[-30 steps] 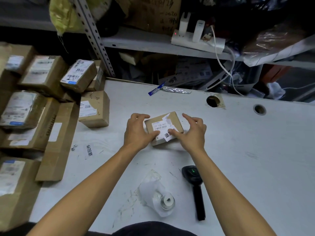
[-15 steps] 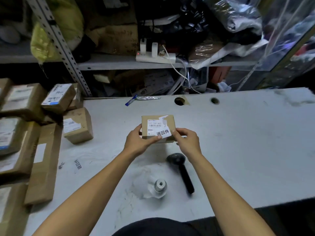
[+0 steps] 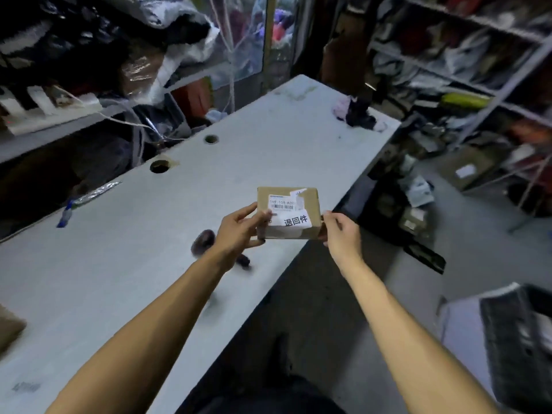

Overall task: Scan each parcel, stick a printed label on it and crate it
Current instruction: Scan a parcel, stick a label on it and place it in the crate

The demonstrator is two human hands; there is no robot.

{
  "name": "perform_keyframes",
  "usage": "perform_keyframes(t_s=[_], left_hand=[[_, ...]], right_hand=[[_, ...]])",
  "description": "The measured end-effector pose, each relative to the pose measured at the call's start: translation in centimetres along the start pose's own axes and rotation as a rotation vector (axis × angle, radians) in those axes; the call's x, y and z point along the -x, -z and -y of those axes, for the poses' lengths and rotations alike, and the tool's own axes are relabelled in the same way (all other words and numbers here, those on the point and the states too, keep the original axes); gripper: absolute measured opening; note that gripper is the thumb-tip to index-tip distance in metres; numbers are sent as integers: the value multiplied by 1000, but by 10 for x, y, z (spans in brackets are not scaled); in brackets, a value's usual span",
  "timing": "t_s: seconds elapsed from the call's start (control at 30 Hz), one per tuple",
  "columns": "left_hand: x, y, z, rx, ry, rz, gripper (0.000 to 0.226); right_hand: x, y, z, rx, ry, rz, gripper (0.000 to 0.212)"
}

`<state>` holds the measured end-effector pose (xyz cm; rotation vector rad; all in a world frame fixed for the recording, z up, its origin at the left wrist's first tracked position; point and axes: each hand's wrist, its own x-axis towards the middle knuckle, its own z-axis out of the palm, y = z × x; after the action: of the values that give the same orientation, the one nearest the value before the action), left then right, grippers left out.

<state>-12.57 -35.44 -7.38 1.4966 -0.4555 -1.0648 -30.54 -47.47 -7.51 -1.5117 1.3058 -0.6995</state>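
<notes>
A small brown cardboard parcel [image 3: 301,228] is held in the air above the right edge of the white table [image 3: 125,252]. It carries a barcode label and a white printed sticker with black characters [image 3: 294,220]. My left hand [image 3: 239,231] grips the parcel's left side, thumb on its face. My right hand [image 3: 340,234] holds its right edge with curled fingers. The black handheld scanner [image 3: 204,242] lies on the table behind my left wrist, partly hidden and blurred.
A dark plastic crate [image 3: 519,339] stands on the floor at the lower right. Shelving with clutter [image 3: 466,70] lines the right and back. Two cable holes [image 3: 159,166] pierce the table. A blue pen in a wrapper [image 3: 86,198] lies at the left. A cloth heap [image 3: 358,112] sits at the far table end.
Both hands lifted the parcel off the table and carried it right, past the table edge. The view swung right, so the stacked boxes left the frame and the floor crate appeared.
</notes>
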Motion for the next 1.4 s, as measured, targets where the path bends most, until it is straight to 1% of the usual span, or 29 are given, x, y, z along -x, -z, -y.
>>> perform_keyframes(t_s=[0.07, 0.13, 0.23, 0.3, 0.37, 0.57, 0.63, 0.7, 0.8, 0.83, 0.9, 0.97, 1.07, 1.13, 1.27, 1.4], left_hand=[[2, -45, 0, -14, 3, 99, 45], [5, -87, 1, -46, -3, 194, 42], [11, -152, 2, -91, 3, 359, 30], [15, -196, 5, -125, 15, 455, 18], [18, -241, 10, -170, 21, 540, 13], [31, -388, 44, -296, 50, 757, 12], [37, -435, 59, -346, 62, 827, 17], [43, -477, 74, -388, 71, 873, 22], [52, -531, 95, -420, 102, 926, 12], [54, -547, 102, -429, 126, 934, 14], [60, -576, 114, -451, 158, 970, 25], [63, -602, 126, -466, 179, 1004, 33], [66, -639, 141, -479, 226, 1038, 30], [64, -666, 150, -502, 242, 1063, 30], [52, -729, 168, -527, 290, 1085, 46], [32, -815, 185, -554, 351, 1101, 45]], right_hand=[[4, 43, -25, -12, -129, -128, 23], [14, 84, -53, 9, -262, -199, 19], [34, 147, -100, 73, -384, -297, 16], [48, 185, -125, 35, -430, -356, 15], [58, 222, -144, -18, -457, -427, 12], [81, 328, -193, -201, -474, -614, 13], [86, 361, -208, -239, -469, -677, 16], [95, 393, -224, -252, -491, -736, 15], [110, 435, -249, -260, -520, -818, 11], [115, 447, -256, -262, -537, -837, 10], [124, 467, -271, -284, -564, -875, 9], [127, 483, -284, -329, -588, -912, 12], [125, 506, -302, -379, -605, -967, 13], [119, 522, -314, -385, -617, -981, 13], [96, 561, -341, -329, -686, -965, 19], [60, 616, -363, -335, -703, -990, 19]])
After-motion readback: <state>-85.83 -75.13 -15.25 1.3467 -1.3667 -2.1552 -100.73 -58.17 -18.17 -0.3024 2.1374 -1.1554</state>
